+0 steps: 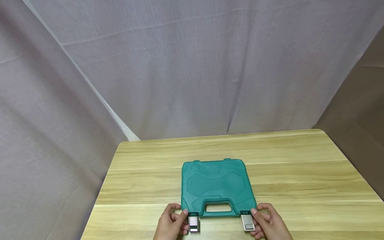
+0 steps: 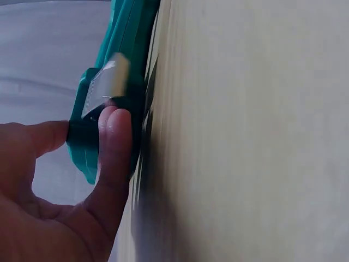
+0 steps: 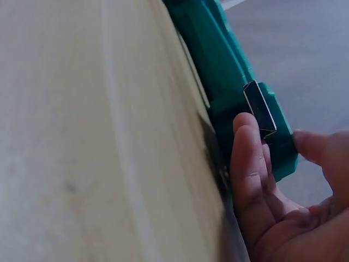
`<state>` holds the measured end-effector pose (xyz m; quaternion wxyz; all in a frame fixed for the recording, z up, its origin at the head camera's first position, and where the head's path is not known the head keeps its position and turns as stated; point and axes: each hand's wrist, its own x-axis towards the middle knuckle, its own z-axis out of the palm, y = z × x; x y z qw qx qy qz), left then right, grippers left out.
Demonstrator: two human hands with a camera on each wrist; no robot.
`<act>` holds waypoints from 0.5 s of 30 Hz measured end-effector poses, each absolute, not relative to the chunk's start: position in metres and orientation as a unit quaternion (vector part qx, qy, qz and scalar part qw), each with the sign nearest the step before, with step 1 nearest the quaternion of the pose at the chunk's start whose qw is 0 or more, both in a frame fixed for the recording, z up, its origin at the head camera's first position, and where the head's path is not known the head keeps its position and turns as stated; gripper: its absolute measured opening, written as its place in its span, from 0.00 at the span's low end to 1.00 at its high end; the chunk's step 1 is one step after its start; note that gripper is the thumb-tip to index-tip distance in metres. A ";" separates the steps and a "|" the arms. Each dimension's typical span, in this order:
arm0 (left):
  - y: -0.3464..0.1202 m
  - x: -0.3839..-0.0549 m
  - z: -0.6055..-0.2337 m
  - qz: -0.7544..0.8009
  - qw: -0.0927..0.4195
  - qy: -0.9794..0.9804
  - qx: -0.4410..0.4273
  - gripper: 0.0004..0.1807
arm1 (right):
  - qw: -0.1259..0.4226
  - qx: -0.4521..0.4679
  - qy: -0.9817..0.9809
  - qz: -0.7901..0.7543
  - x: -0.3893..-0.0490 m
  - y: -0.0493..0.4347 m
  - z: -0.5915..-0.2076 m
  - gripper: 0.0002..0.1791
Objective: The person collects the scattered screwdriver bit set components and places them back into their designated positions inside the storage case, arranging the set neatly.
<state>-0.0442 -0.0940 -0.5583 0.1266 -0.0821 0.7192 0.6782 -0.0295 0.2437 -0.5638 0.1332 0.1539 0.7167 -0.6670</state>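
A green plastic carrying case (image 1: 215, 180) lies flat on the table, its lid down and its handle towards me. Two metal latches stick out from its front edge, the left latch (image 1: 194, 224) and the right latch (image 1: 248, 222), both swung outward. My left hand (image 1: 171, 222) holds the front left corner, thumb on the lid edge and fingers by the latch. At the front right corner my right hand (image 1: 271, 222) grips likewise. Fingertips touch near the left latch (image 2: 109, 82) in the left wrist view and beside the right latch (image 3: 259, 109) in the right wrist view.
The wood-grain table (image 1: 144, 176) reaches out on both sides of the case and behind it. Grey cloth (image 1: 186, 76) hangs along the back and left, with a darker brownish cloth (image 1: 357, 110) at the right.
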 end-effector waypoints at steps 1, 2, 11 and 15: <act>-0.094 -0.045 -0.559 0.676 0.131 0.720 -0.080 0.26 | 0.132 0.157 0.719 -0.664 -0.030 0.244 -0.565 0.19; -0.094 -0.045 -0.559 0.674 0.135 0.722 -0.078 0.26 | 0.132 0.161 0.722 -0.660 -0.031 0.243 -0.565 0.19; -0.099 -0.050 -0.558 0.611 0.135 0.778 -0.057 0.23 | 0.138 0.180 0.771 -0.596 -0.034 0.245 -0.565 0.26; -0.099 -0.052 -0.554 0.555 0.108 0.824 -0.037 0.26 | 0.128 0.166 0.800 -0.563 -0.036 0.248 -0.561 0.30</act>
